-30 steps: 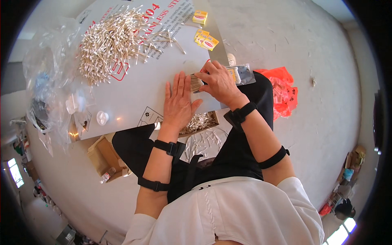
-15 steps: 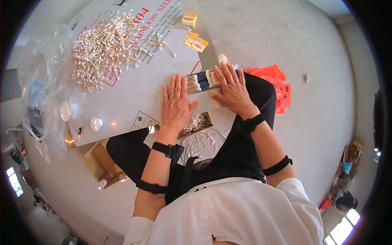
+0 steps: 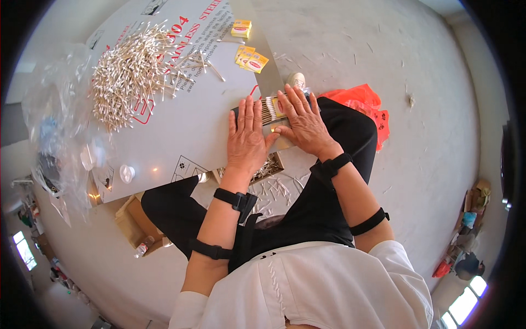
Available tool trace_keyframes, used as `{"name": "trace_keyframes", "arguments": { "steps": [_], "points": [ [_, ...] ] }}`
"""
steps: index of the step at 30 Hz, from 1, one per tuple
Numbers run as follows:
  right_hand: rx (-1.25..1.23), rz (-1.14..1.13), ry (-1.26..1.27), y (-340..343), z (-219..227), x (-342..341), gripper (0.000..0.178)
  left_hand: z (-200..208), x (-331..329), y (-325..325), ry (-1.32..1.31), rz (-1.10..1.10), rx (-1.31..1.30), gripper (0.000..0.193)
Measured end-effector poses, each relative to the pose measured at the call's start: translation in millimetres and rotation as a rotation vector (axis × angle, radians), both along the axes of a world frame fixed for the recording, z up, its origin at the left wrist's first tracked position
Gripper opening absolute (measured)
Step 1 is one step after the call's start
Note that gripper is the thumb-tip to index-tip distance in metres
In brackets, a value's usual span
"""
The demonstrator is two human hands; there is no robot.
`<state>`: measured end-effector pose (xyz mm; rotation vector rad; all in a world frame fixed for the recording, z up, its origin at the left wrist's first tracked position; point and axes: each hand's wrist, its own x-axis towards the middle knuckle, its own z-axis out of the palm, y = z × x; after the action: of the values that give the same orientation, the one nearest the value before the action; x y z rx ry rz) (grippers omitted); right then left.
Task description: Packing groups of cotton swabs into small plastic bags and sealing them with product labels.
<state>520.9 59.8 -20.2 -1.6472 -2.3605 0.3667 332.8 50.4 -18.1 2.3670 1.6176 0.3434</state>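
On the table's right edge, a row of cotton swabs lies side by side over a dark strip, with a yellow label card against its right side. My left hand lies flat at the row's left end, fingers stretched forward and thumb toward the swabs. Opposite it, my right hand rests with straight fingers at the card's right side, partly covering it. Neither hand grips anything. The two thumbs come close together below the row. Whatever lies beneath the palms is hidden.
A big heap of loose cotton swabs covers the table's far left. Yellow cards and a yellow stack lie at the far right. Clear plastic bag at left, white round cap, open box of swabs below the edge, red bag.
My left hand has slid right, toward my right hand. The gap between the two groups of swabs has closed, and they now lie together beside the card. The view has shifted slightly.
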Motion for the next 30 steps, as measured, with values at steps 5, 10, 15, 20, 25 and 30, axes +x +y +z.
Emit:
{"name": "trace_keyframes", "arguments": {
  "steps": [5,10,15,20,25,30],
  "points": [
    [-0.036,0.025,0.138,3,2,8,0.079,1,13,2,-0.016,-0.003,0.01,0.081],
    [0.108,-0.709,0.805,4,-32,21,0.058,-2,6,4,-0.384,0.073,0.011,0.072],
    [-0.68,-0.819,1.984,14,-51,31,0.037,-6,0,8,-1.385,0.303,-0.059,0.065],
    [-0.648,-0.752,1.997,21,-39,-3,0.038,-8,19,21,-1.495,0.338,-0.066,0.069],
    [-0.633,-0.781,1.952,22,-26,-8,0.036,-7,28,26,-1.561,0.306,-0.12,0.069],
    [-0.621,-0.765,1.935,21,-21,-7,0.036,-7,31,27,-1.56,0.301,-0.13,0.07]
  ]
}}
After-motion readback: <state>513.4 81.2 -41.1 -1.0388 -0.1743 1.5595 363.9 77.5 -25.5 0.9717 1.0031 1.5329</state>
